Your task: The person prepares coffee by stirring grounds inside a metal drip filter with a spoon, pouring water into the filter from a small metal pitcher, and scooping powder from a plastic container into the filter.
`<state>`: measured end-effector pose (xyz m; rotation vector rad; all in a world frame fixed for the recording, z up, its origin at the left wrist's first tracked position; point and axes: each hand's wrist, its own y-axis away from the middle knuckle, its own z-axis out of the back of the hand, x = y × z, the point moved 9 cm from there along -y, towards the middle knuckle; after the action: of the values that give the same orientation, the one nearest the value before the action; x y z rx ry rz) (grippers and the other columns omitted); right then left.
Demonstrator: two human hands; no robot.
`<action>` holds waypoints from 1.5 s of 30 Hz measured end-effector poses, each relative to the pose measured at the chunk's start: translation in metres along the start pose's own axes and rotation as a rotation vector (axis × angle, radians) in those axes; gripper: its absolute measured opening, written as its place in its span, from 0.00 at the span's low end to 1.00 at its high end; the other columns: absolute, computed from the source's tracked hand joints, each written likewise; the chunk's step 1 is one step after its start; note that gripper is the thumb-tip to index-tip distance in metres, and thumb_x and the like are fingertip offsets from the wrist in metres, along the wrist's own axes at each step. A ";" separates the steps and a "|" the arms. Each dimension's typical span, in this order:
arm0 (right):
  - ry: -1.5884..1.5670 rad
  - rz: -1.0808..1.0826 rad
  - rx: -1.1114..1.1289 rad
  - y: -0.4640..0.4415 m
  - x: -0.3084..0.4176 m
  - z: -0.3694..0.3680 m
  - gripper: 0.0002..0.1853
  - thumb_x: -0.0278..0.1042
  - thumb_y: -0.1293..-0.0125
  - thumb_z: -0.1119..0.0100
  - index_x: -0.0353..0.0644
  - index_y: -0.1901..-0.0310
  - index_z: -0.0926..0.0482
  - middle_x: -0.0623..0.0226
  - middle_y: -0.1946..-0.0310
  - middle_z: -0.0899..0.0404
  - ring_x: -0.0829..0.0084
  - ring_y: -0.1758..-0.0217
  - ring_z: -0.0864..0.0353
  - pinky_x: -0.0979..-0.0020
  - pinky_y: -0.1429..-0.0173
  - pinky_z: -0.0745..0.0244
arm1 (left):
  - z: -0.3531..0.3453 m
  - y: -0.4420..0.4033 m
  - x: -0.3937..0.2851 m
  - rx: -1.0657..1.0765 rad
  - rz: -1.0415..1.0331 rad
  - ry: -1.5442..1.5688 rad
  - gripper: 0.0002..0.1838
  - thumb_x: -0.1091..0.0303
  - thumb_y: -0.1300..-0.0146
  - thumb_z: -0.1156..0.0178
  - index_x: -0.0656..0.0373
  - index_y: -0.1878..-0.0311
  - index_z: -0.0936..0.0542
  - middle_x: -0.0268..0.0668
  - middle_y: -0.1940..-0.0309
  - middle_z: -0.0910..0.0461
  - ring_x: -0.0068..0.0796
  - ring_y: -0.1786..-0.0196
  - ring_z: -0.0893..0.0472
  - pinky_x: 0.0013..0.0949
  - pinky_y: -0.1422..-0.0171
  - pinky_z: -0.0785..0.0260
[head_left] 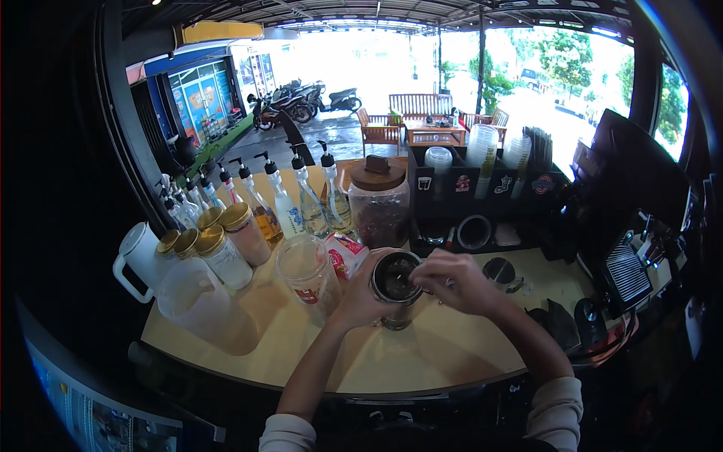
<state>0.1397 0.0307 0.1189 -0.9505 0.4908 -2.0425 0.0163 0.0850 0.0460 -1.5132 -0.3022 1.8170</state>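
Observation:
My left hand (pixel 363 297) is wrapped round the side of a clear glass (pixel 398 316) with dark contents, standing on the counter. Over its rim, my right hand (pixel 456 282) is closed in a pinch on a thin utensil, mostly hidden by the fingers; its lower end seems to dip into the glass. Just left of my left hand stands a clear plastic jar (pixel 307 275) with a red label. Behind that hand lies a pink-and-white packet (pixel 346 255). A large lidded jar (pixel 379 207) with dark contents rises behind the glass.
Pump bottles (pixel 312 203) line the back left, with gold-lidded jars (pixel 224 260) before them. Two pitchers, one white (pixel 135 260) and one translucent (pixel 197 301), stand at left. A black cup organizer (pixel 489 184) is behind; a coffee machine (pixel 633 264) stands right.

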 end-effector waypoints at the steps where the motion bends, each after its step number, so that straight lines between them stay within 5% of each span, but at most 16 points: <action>1: 0.001 -0.001 -0.001 -0.001 0.002 0.003 0.04 0.24 0.40 0.38 0.37 0.63 0.18 0.63 0.73 0.21 0.69 0.68 0.20 0.70 0.65 0.26 | 0.001 0.000 -0.001 0.011 0.007 -0.028 0.44 0.66 0.66 0.24 0.57 0.40 0.31 0.39 0.47 0.26 0.35 0.41 0.27 0.37 0.35 0.36; 3: -0.086 -0.191 -0.019 -0.002 -0.007 0.010 0.04 0.24 0.39 0.39 0.35 0.63 0.19 0.60 0.71 0.21 0.63 0.63 0.19 0.67 0.61 0.24 | 0.000 -0.001 -0.005 0.017 0.010 -0.056 0.43 0.66 0.66 0.24 0.56 0.40 0.30 0.39 0.47 0.26 0.38 0.41 0.27 0.39 0.34 0.37; 9: -0.045 -0.130 -0.030 0.000 -0.003 0.006 0.04 0.25 0.34 0.47 0.35 0.61 0.25 0.57 0.66 0.22 0.60 0.62 0.19 0.65 0.57 0.26 | 0.000 -0.001 -0.013 -0.003 0.001 -0.155 0.42 0.63 0.64 0.25 0.54 0.40 0.30 0.38 0.45 0.25 0.42 0.40 0.27 0.44 0.28 0.45; 11: -0.101 -0.172 -0.031 0.001 -0.007 0.005 0.05 0.24 0.34 0.48 0.34 0.62 0.22 0.62 0.68 0.22 0.70 0.65 0.21 0.69 0.57 0.27 | 0.001 -0.001 -0.019 -0.011 0.004 -0.222 0.42 0.62 0.63 0.25 0.52 0.39 0.31 0.38 0.45 0.24 0.41 0.38 0.27 0.48 0.25 0.51; 14: -0.099 -0.096 -0.025 0.005 -0.003 -0.001 0.04 0.23 0.35 0.46 0.34 0.62 0.21 0.62 0.68 0.22 0.72 0.65 0.20 0.70 0.58 0.26 | 0.003 0.000 -0.017 -0.030 -0.004 -0.228 0.43 0.62 0.62 0.24 0.52 0.39 0.31 0.37 0.45 0.24 0.41 0.38 0.27 0.51 0.23 0.55; 17: -0.091 -0.178 -0.057 0.007 -0.005 0.006 0.05 0.21 0.38 0.43 0.34 0.60 0.20 0.62 0.67 0.21 0.73 0.66 0.19 0.71 0.60 0.26 | 0.006 0.002 -0.012 -0.042 0.015 -0.203 0.43 0.61 0.62 0.24 0.52 0.38 0.31 0.37 0.44 0.24 0.41 0.38 0.27 0.51 0.24 0.54; 19: -0.069 -0.102 0.025 0.007 0.000 -0.002 0.04 0.24 0.36 0.43 0.36 0.62 0.21 0.58 0.66 0.21 0.61 0.63 0.18 0.66 0.58 0.23 | 0.005 0.002 -0.012 -0.052 0.007 -0.197 0.43 0.60 0.62 0.24 0.52 0.39 0.31 0.38 0.44 0.24 0.41 0.38 0.27 0.50 0.24 0.53; 24: -0.085 -0.137 -0.059 0.010 -0.005 0.004 0.05 0.20 0.39 0.43 0.36 0.63 0.18 0.62 0.68 0.20 0.70 0.66 0.19 0.71 0.61 0.25 | 0.002 0.005 -0.004 -0.067 0.027 -0.145 0.42 0.60 0.62 0.23 0.53 0.40 0.30 0.38 0.45 0.24 0.42 0.39 0.28 0.49 0.27 0.47; 26: -0.061 -0.010 0.006 0.009 0.004 -0.003 0.05 0.21 0.39 0.42 0.37 0.62 0.18 0.62 0.68 0.20 0.69 0.65 0.19 0.69 0.61 0.25 | 0.004 0.005 -0.009 -0.105 -0.006 -0.234 0.45 0.66 0.64 0.22 0.58 0.38 0.32 0.38 0.45 0.25 0.31 0.42 0.24 0.36 0.35 0.33; 30: -0.003 -0.031 0.021 0.012 0.003 0.000 0.06 0.21 0.39 0.41 0.38 0.61 0.19 0.62 0.67 0.20 0.66 0.64 0.20 0.67 0.60 0.25 | 0.005 0.007 -0.013 -0.174 -0.048 -0.312 0.45 0.65 0.64 0.21 0.59 0.39 0.31 0.39 0.46 0.24 0.31 0.43 0.23 0.36 0.36 0.33; 32: 0.009 0.027 0.058 0.012 0.008 -0.004 0.06 0.22 0.39 0.40 0.38 0.60 0.19 0.62 0.67 0.21 0.64 0.63 0.20 0.65 0.58 0.26 | 0.009 0.008 -0.013 -0.225 0.018 -0.291 0.42 0.60 0.63 0.23 0.55 0.41 0.30 0.37 0.46 0.25 0.41 0.40 0.28 0.46 0.32 0.42; 45: 0.081 0.115 0.083 0.012 0.020 -0.009 0.08 0.23 0.42 0.41 0.40 0.59 0.22 0.64 0.65 0.26 0.61 0.58 0.25 0.62 0.50 0.29 | 0.007 0.009 -0.023 -0.287 -0.013 -0.387 0.41 0.61 0.63 0.24 0.56 0.41 0.30 0.38 0.46 0.25 0.40 0.40 0.28 0.48 0.30 0.48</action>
<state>0.1312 0.0071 0.1145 -0.7751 0.4883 -1.9871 0.0069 0.0650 0.0599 -1.3262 -0.7860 2.1201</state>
